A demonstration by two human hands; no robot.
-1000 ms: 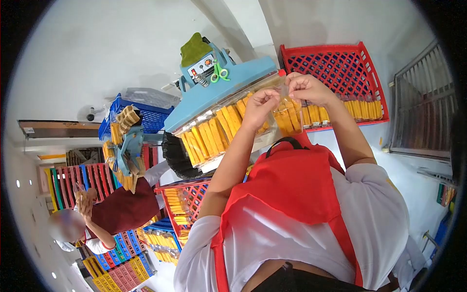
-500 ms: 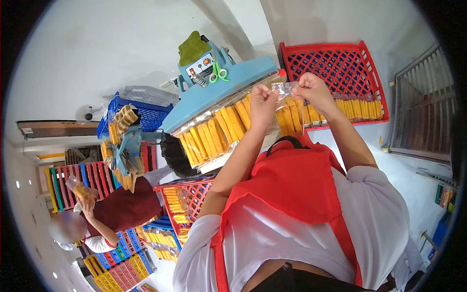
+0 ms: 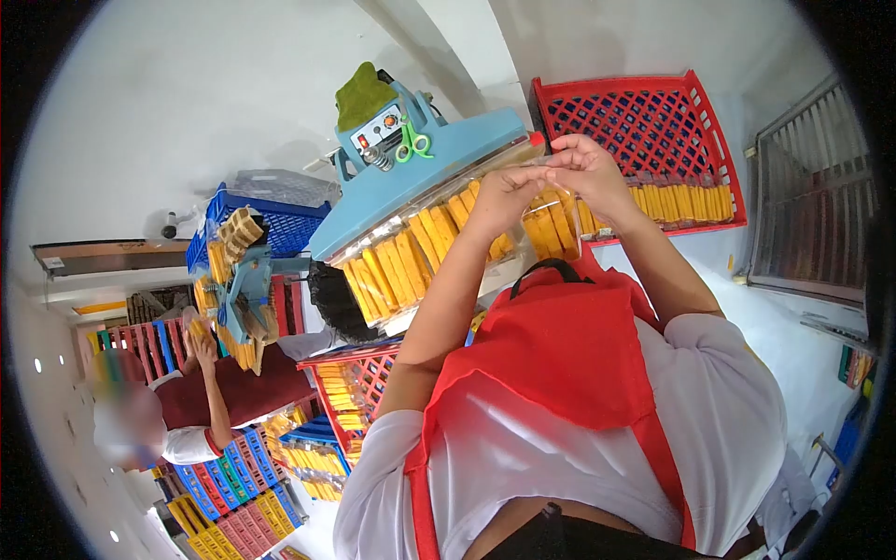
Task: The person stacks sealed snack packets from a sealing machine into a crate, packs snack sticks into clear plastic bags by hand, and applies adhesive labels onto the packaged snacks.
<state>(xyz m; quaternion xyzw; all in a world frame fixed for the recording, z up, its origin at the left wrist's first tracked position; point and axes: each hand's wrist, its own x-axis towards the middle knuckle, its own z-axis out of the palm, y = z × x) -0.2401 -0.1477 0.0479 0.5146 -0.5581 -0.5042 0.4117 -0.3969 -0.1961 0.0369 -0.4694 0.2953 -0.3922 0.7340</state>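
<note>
Bag (image 3: 558, 196), clear, glossy, yellow sticks (image 3: 547, 233) inside

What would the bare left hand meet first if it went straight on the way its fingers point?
Likely the bare right hand, close to the left hand at the top of the clear plastic bag of yellow pieces; depth there is unclear.

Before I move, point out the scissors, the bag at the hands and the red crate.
Scissors (image 3: 409, 139), head view: on the green handles, near where they meet.
Bag (image 3: 549, 230), head view: lower middle, over the yellow pieces.
Red crate (image 3: 613, 85), head view: the far rim.
</note>
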